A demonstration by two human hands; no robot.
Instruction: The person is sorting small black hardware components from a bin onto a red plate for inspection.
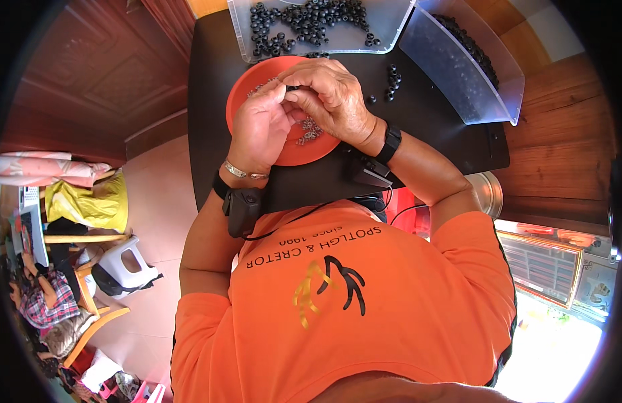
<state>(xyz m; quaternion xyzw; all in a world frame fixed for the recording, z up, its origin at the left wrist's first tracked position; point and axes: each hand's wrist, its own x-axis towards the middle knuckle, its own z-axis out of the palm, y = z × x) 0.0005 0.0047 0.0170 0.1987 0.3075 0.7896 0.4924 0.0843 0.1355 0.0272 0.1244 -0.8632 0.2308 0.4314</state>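
Note:
Over an orange plate (284,158), my left hand (260,127) and my right hand (338,97) meet at their fingertips. Both are closed in a pinch on a small black part (292,88), mostly hidden by the fingers. It looks like one of the round black pieces nearby. Small silvery metal pieces (309,131) lie on the plate beneath my hands, too small to name. Just beyond the plate, a clear plastic bin holds many round black pieces with holes (311,20).
A second translucent bin (452,67) with black pieces stands at the right of the dark table (213,80). Loose black pieces (393,77) lie between the bins and my right hand. Wrist-worn devices (243,211) trail a cable. Leftward stand a white stool (129,265) and another person (52,299).

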